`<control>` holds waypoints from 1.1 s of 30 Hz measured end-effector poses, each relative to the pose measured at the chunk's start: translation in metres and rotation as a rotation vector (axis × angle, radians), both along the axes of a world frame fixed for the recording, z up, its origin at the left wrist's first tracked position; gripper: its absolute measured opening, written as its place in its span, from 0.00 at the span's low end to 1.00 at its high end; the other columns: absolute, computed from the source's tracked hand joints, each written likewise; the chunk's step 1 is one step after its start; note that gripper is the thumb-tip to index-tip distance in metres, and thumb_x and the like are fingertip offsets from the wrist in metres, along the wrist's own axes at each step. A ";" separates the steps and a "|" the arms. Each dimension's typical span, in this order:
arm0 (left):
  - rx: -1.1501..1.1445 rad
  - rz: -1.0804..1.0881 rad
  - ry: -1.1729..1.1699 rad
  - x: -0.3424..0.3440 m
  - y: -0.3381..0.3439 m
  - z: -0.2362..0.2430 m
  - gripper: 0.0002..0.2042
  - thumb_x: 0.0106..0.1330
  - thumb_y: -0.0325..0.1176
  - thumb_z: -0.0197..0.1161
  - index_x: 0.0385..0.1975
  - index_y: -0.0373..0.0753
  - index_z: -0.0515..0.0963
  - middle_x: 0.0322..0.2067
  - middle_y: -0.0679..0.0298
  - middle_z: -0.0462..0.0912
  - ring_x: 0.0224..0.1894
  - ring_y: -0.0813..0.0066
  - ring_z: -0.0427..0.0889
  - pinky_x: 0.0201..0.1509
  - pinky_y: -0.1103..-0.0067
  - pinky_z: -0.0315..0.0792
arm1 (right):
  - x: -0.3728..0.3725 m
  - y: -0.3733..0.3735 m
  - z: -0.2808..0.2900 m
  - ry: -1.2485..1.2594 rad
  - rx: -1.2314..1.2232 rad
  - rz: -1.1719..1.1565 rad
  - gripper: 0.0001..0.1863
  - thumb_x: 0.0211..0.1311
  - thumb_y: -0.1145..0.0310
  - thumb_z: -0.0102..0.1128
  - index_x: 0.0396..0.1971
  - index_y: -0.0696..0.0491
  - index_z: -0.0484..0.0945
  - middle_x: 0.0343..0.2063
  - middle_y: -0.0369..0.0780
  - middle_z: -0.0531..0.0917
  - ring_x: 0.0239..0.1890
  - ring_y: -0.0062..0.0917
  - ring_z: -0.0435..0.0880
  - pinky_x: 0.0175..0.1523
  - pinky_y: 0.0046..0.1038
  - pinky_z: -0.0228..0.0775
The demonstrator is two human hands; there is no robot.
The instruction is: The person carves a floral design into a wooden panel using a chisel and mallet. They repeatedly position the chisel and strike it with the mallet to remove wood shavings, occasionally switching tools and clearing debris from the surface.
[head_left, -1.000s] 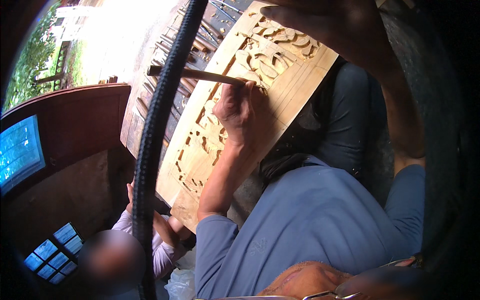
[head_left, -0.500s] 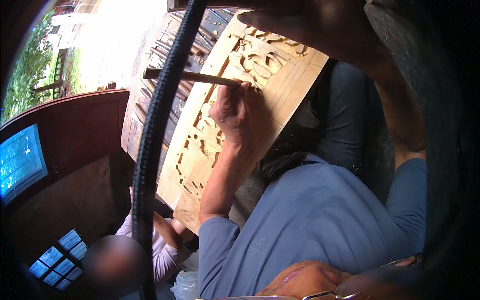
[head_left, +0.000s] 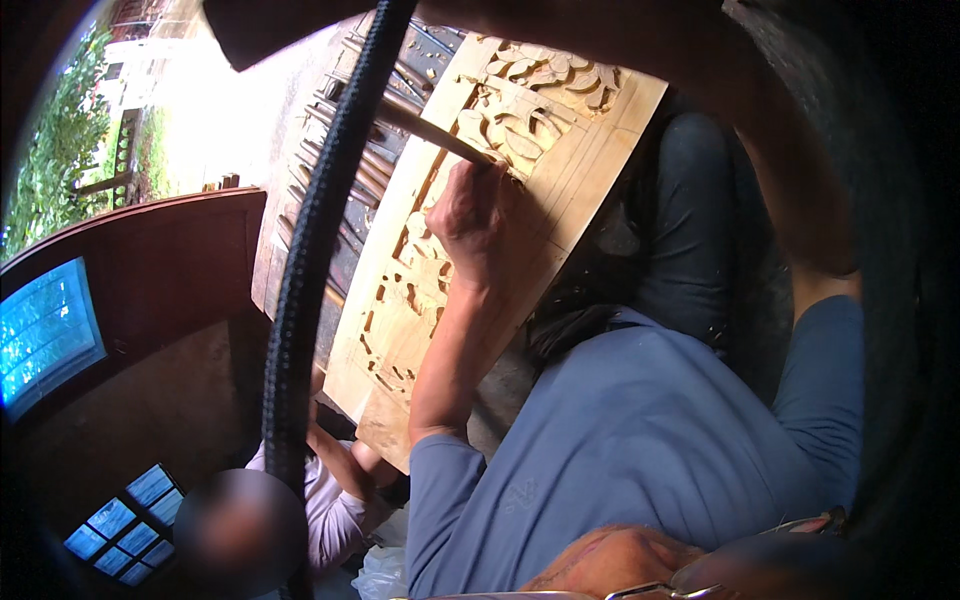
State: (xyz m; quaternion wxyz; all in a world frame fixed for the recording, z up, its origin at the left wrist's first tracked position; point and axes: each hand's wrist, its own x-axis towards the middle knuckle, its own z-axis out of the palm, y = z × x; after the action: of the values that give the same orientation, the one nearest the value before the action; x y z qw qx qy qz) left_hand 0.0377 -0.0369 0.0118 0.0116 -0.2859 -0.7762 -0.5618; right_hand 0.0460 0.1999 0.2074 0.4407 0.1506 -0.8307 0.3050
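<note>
My left hand [head_left: 468,215] is closed around the shaft of a carving chisel [head_left: 435,132]. The chisel slants down toward a pale wooden panel [head_left: 585,190], its cutting tip hidden behind the hand. Leaf-like shapes and small hollows are cut into the panel, with light shavings among them. Raised across the top of the view, my right hand [head_left: 580,18] is dark and partly cut off by the edge. A dark block-shaped mallet [head_left: 270,30] extends to its left, over the chisel's upper end; the grip itself is poorly lit.
Several carving tools [head_left: 372,180] lie on the dark bench beyond the panel. A black braided cable [head_left: 318,230] crosses the view in front. At lower left another person [head_left: 335,500] sits by the panel's end, near a clear plastic bag [head_left: 382,572]. My bent knee [head_left: 690,170] is beside the panel.
My right hand has risen toward the upper edge, and the mallet's head has come into view. The chisel's upper end tilts differently, while my left hand stays at nearly the same spot.
</note>
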 end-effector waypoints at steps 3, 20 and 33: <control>-0.059 0.008 0.160 -0.005 0.002 0.002 0.05 0.70 0.19 0.70 0.40 0.35 0.82 0.26 0.61 0.82 0.26 0.77 0.79 0.33 0.78 0.75 | -0.007 0.001 0.008 0.075 0.025 -0.050 0.10 0.60 0.75 0.69 0.41 0.57 0.86 0.25 0.47 0.89 0.24 0.32 0.91 0.33 0.34 0.84; 0.068 0.035 -0.002 0.008 0.000 -0.008 0.05 0.70 0.16 0.62 0.36 0.35 0.79 0.24 0.65 0.78 0.23 0.75 0.77 0.29 0.80 0.71 | 0.013 -0.002 0.000 0.010 0.424 -0.123 0.25 0.52 0.78 0.76 0.54 0.55 0.88 0.29 0.44 0.90 0.26 0.32 0.90 0.35 0.36 0.86; -0.035 0.006 0.072 0.000 -0.009 0.000 0.04 0.73 0.16 0.66 0.42 0.32 0.81 0.30 0.68 0.83 0.32 0.84 0.78 0.37 0.82 0.73 | 0.012 0.002 -0.019 0.222 0.235 0.030 0.30 0.47 0.78 0.81 0.55 0.58 0.87 0.38 0.49 0.93 0.38 0.36 0.95 0.47 0.36 0.88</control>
State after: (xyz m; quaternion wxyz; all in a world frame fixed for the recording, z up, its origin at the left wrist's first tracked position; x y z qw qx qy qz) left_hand 0.0381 -0.0456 0.0122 0.0364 -0.3037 -0.7860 -0.5373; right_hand 0.0583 0.2018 0.1882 0.5044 0.2464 -0.8046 0.1936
